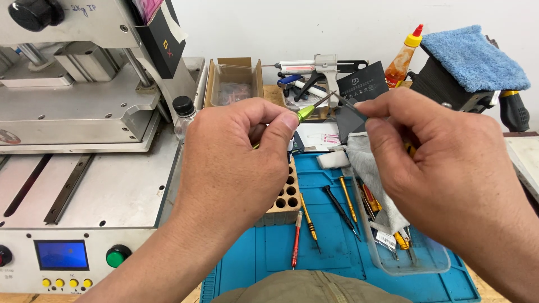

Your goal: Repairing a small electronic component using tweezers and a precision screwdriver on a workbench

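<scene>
Left hand (236,163) pinches a green-handled screwdriver (307,111) between thumb and fingers, thin metal shaft angled up-right. Right hand (443,168) has fingers pressed together on a small dark flat part (349,119) and a grey cloth (370,174) that drapes down from the palm. Screwdriver tip meets the dark part, mid-air above the mat.

Containers:
- Clear plastic tray (415,258) under the right hand: yellow-handled drivers, a labelled bit, cloth end hanging in.
- Wooden block (287,196) with round holes, just right of the left hand; holes look empty from here.
- Clear tub (233,84) in a cardboard box at the back: reddish small bits, can't tell what.

Loose on the blue ribbed mat (337,247): red, gold and black slim drivers.

Left: brushed-metal press machine (84,140), blue screen, green button, yellow buttons. Small black-capped bottle (184,112) beside it.

Back: glue bottle (405,56) with yellow collar and red tip, dispensing gun (320,67), fluffy blue towel (474,56) on a black tool.
</scene>
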